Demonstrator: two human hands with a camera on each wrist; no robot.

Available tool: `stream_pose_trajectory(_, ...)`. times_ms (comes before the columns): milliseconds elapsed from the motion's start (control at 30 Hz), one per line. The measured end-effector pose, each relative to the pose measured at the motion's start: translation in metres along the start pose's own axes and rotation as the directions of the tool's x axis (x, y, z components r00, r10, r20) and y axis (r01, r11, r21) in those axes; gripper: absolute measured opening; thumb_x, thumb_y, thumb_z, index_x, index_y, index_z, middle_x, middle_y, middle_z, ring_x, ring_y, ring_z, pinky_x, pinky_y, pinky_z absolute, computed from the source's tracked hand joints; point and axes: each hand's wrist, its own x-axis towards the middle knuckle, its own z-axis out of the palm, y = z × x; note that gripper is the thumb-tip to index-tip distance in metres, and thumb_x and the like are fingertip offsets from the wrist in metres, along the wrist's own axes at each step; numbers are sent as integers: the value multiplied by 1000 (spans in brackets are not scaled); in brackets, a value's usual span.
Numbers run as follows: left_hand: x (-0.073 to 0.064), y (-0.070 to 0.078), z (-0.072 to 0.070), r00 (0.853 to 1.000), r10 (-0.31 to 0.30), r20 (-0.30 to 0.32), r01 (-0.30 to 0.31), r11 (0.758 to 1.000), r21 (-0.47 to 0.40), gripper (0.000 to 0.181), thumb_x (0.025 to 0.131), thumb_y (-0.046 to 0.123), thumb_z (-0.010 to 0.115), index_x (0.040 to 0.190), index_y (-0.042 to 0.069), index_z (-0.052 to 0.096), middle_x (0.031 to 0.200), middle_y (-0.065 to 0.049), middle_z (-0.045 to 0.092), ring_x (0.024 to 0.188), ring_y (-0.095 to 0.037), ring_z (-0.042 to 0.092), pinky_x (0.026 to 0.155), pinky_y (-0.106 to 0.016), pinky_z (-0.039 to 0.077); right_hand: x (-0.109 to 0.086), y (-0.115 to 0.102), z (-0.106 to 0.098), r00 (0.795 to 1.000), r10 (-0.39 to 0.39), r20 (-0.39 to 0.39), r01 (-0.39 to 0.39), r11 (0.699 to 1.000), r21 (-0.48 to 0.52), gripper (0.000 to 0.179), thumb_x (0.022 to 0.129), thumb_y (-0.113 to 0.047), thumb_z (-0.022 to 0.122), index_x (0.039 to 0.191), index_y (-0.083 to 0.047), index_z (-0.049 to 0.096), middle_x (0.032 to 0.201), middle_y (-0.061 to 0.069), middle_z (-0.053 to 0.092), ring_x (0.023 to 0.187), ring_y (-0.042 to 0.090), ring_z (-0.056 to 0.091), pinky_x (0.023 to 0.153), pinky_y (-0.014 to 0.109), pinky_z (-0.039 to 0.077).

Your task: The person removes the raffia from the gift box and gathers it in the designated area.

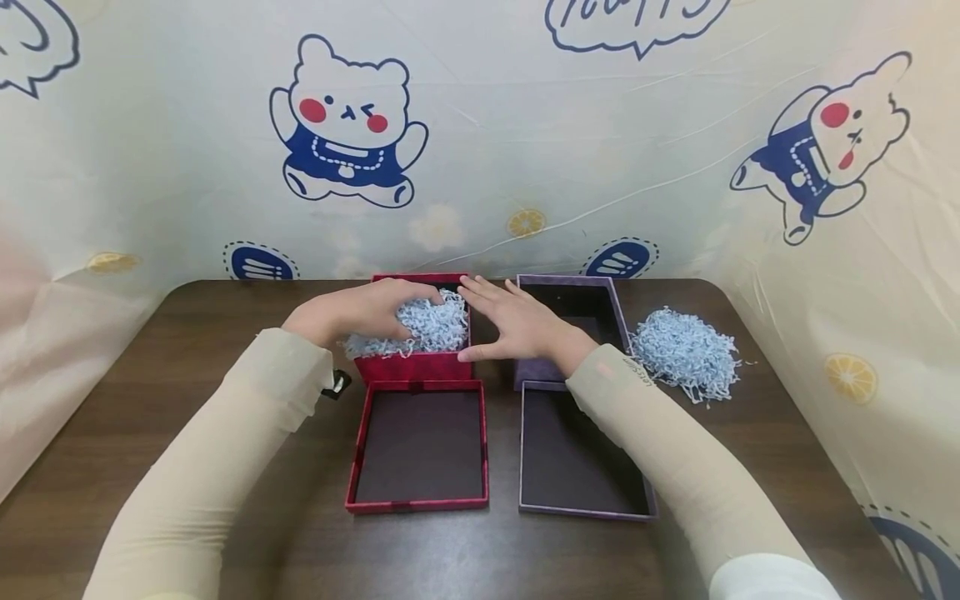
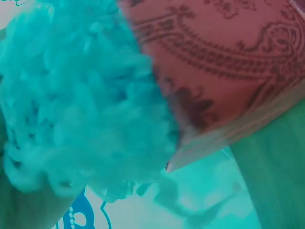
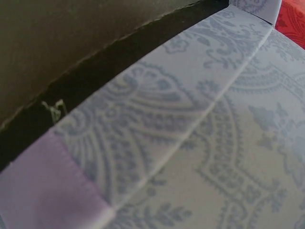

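A clump of pale blue shredded paper (image 1: 438, 327) fills much of the red box (image 1: 412, 367) and spills over its left edge. My left hand (image 1: 363, 311) grips the clump, thumb on the near side and fingers curled over the far side. In the left wrist view, the shredded paper (image 2: 86, 105) bulges beside the patterned red wall (image 2: 214, 57). My right hand (image 1: 517, 321) reaches across between the boxes, fingers straight and spread, fingertips at the red box's right rim. Under its wrist stands the purple box (image 1: 531, 372), whose patterned side (image 3: 248, 143) shows close up in the right wrist view.
Before the boxes lie a shallow red lid (image 1: 420, 450) and a shallow purple lid (image 1: 581, 458), both dark inside. A loose heap of blue shredded paper (image 1: 686, 352) rests at the right on the brown table (image 1: 720, 467). A printed curtain (image 1: 480, 150) hangs behind.
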Motion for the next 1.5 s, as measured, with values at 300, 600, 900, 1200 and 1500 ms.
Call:
stream_pose_trajectory(300, -7, 1, -10, 998, 42, -38, -41, 999, 35, 66, 82, 6, 78, 142, 16, 52, 150, -13, 50, 138, -37, 45, 110, -60, 40, -1, -1, 0, 1000, -1, -6, 1, 1000, -18, 103, 81, -79, 50, 161, -26, 13, 169, -5, 6, 157, 16, 4, 126, 56, 3)
stream_pose_trajectory(600, -15, 2, -23, 989, 125, -84, -123, 992, 21, 62, 83, 1, 74, 141, 8, 51, 147, -18, 51, 137, -39, 46, 110, -61, 40, -1, -1, -1, 1000, -9, -14, 9, 1000, -27, 102, 82, -79, 50, 161, -24, 13, 169, -4, 6, 157, 17, 6, 126, 55, 3)
stream_pose_trajectory(900, -26, 4, -37, 987, 107, -124, -105, 994, 24, 59, 84, 1, 74, 139, 10, 54, 146, -16, 53, 136, -38, 47, 110, -60, 40, -2, 0, -1, 1000, -11, -19, 10, 1000, -29, 103, 82, -79, 51, 160, -24, 15, 169, -4, 7, 157, 18, 7, 126, 55, 3)
stream_pose_trajectory(1200, -39, 4, -46, 984, 94, -153, -89, 995, 35, 59, 83, 0, 73, 138, 10, 54, 145, -17, 54, 134, -39, 49, 108, -61, 42, -1, -1, 0, 999, -19, -26, 18, 999, -27, 103, 82, -79, 52, 160, -22, 18, 169, -3, 8, 157, 19, 8, 126, 55, 4)
stream_pose_trajectory(1500, -53, 3, -55, 980, 88, -181, -79, 995, 56, 59, 83, -1, 72, 138, 10, 54, 143, -18, 54, 133, -40, 48, 107, -62, 43, -2, 1, 0, 999, -27, -31, 26, 999, -22, 104, 81, -80, 51, 160, -20, 19, 169, -3, 9, 157, 19, 8, 126, 55, 3)
